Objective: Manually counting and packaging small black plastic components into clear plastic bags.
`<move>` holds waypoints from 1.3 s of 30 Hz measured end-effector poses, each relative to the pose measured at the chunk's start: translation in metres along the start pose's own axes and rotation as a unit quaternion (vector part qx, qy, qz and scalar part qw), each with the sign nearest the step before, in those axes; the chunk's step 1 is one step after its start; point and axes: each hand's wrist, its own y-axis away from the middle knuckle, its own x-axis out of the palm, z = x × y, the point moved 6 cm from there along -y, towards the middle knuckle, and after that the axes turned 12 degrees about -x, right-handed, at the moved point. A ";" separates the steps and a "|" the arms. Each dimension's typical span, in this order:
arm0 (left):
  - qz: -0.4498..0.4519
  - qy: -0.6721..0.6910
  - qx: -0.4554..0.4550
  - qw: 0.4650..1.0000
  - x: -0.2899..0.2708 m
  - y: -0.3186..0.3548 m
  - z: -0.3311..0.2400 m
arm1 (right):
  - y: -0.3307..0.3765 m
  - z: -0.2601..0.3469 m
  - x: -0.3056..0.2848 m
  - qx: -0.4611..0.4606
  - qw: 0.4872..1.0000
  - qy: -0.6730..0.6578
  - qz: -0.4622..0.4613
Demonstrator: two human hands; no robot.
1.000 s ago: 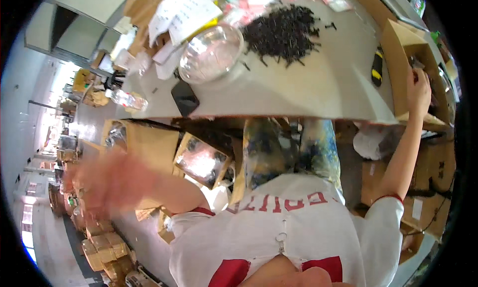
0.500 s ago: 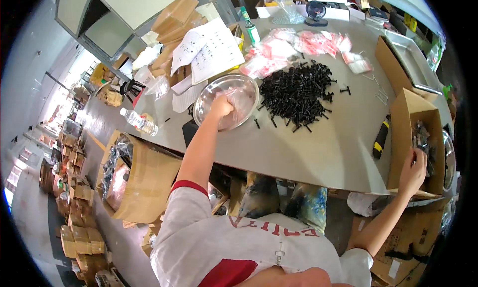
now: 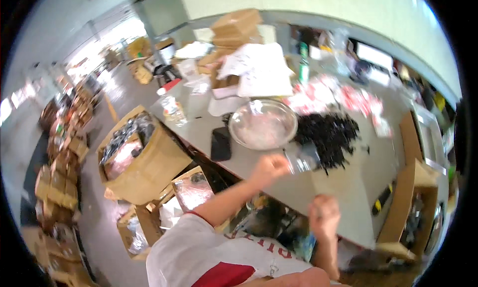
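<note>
- Left hand point(image 3: 269, 167) — closed in a pinch on a small clear plastic bag point(image 3: 302, 159), held above the table's near edge; the picture is blurred, so the finger detail is uncertain.
- Right hand point(image 3: 323, 217) — low, near the body, loosely curled; holding nothing that shows, though blur leaves this in doubt.
- Clear plastic bag — at the left fingertips, looks empty; filling appears not yet begun.
- Pile of black screws point(image 3: 326, 133) — just beyond the bag, large and loose on the grey table point(image 3: 338, 187); most of it looks unsorted.
- Metal bowl point(image 3: 263, 123) — beyond the left hand, beside the pile.
- Black phone point(image 3: 220, 143) — left of the left hand.
- Cardboard box point(image 3: 408, 207) — right of the right hand, open.
</note>
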 end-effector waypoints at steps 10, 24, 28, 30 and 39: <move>0.165 0.212 -0.060 0.961 0.034 0.098 0.054 | 0.009 0.022 0.069 0.036 0.976 -0.131 0.171; 0.054 -0.009 0.103 0.993 0.024 0.096 0.044 | 0.038 -0.004 0.088 0.164 0.957 -0.150 0.189; 0.067 -0.009 0.088 0.994 0.025 0.100 0.042 | 0.034 0.000 0.083 0.173 0.958 -0.124 0.194; 0.059 -0.011 0.086 0.994 0.023 0.102 0.045 | 0.022 0.013 0.079 0.134 0.962 -0.098 0.219; 0.049 -0.022 0.106 0.993 0.027 0.098 0.050 | 0.030 0.013 0.080 0.148 0.962 -0.132 0.190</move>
